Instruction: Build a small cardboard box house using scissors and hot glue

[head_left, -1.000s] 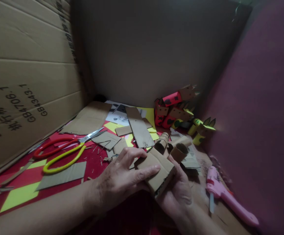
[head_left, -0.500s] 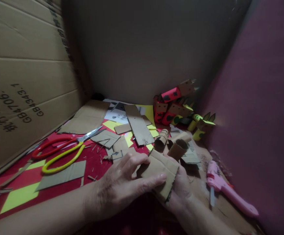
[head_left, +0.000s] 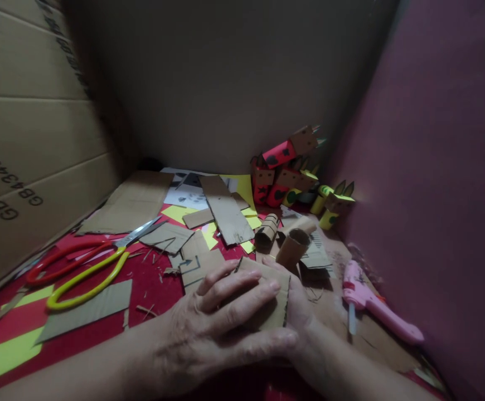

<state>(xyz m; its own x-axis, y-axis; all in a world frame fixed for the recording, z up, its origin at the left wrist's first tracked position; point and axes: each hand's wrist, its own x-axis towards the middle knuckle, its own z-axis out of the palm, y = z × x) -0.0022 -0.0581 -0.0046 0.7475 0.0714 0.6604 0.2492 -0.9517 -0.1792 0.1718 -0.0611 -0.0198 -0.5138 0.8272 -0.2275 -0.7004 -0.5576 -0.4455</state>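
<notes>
Between my two hands is a small piece of cardboard (head_left: pixel 276 308) with a rough corrugated edge. My left hand (head_left: pixel 203 326) rests over its upper face, fingers laid across it and the thumb along the near edge. Cupped below and along the right side, my right hand (head_left: pixel 304 312) supports the same piece; most of its fingers are hidden under the cardboard. Just beyond my hands stand a cardboard tube (head_left: pixel 293 248) and another tube with dark lines (head_left: pixel 267 229). A marked cardboard scrap (head_left: pixel 200 267) lies near my left fingertips.
Scissors (head_left: pixel 119 245) with red and yellow handles lie open at left. A pink glue gun (head_left: pixel 370 301) rests at right. Decorated red and yellow tube figures (head_left: pixel 286 172) stand at the back. A large cardboard panel (head_left: pixel 29 128) and a purple surface (head_left: pixel 447 167) flank the workspace.
My left hand has shifted from pinching the cardboard's edge to lying across its top with fingers extended. The cardboard is turned and sits lower; the whole view has swung slightly right.
</notes>
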